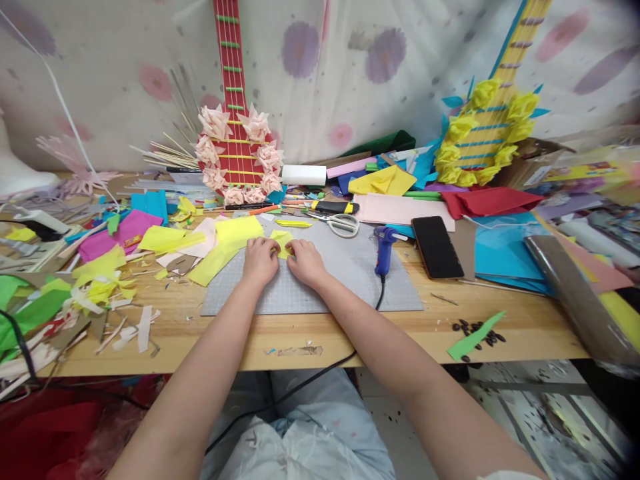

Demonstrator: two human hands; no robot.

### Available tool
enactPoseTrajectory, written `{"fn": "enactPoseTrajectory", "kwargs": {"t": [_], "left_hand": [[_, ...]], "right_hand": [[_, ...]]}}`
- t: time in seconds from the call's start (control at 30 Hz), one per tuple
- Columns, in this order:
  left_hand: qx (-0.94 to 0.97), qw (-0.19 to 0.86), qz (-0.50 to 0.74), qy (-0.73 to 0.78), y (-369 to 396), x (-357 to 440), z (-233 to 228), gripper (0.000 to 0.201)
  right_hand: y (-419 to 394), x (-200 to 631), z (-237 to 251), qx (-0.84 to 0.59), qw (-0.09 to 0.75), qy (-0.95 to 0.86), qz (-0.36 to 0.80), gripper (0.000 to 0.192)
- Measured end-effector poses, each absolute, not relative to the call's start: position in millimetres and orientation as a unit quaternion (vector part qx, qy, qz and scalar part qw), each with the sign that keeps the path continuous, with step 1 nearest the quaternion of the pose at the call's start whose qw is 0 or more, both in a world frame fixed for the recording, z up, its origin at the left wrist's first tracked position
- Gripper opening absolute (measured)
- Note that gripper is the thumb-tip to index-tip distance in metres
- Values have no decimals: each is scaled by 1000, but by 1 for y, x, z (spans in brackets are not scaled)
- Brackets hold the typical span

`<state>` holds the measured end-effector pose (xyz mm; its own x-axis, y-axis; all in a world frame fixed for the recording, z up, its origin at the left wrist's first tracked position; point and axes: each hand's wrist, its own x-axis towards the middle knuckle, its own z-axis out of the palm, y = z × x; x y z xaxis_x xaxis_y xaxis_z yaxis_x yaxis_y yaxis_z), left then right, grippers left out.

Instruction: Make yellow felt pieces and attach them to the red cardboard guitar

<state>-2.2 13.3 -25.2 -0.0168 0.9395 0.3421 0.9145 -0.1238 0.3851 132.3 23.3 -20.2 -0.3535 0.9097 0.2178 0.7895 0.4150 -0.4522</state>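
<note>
A small piece of yellow crepe paper [282, 243] lies on the grey cutting mat [315, 293] between my two hands. My left hand [261, 259] has its curled fingers closed on the paper's left edge. On the opposite edge, my right hand [306, 259] pinches it the same way. Larger yellow paper sheets [227, 247] spread out just left of my left hand. Behind the hands lie a thin folded yellow strip [294, 223] and scissors with pale handles [345, 225]. A blue hot glue gun [385, 250] rests on the mat's right side, its black cord running toward my lap.
A red paper guitar [240, 153] with pink flowers and a yellow one [480, 143] with yellow flowers stand at the back. Paper scraps [100, 287] litter the left. A phone [437, 247], blue sheets [510, 253] and dark seeds [493, 337] lie to the right.
</note>
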Motion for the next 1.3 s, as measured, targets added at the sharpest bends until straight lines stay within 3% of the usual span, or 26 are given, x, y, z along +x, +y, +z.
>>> {"fn": "enactPoseTrajectory", "kwargs": {"t": [0.33, 0.57, 0.9, 1.0, 1.17, 1.3], "left_hand": [[681, -9, 312, 662, 13, -18, -22, 38], [685, -6, 312, 658, 15, -25, -23, 20], [730, -122, 283, 611, 1, -1, -15, 7], [737, -116, 276, 605, -3, 5, -14, 5], [701, -68, 268, 657, -4, -1, -14, 26], [685, -13, 254, 683, -2, -9, -15, 13]], "right_hand": [[27, 135, -24, -518, 279, -785, 196, 29], [38, 148, -27, -509, 387, -718, 275, 31], [22, 141, -14, -440, 308, -840, 84, 32], [25, 143, -13, -466, 311, -824, 88, 33], [31, 151, -17, -496, 343, -784, 145, 32], [36, 153, -24, -495, 336, -770, 222, 32]]}}
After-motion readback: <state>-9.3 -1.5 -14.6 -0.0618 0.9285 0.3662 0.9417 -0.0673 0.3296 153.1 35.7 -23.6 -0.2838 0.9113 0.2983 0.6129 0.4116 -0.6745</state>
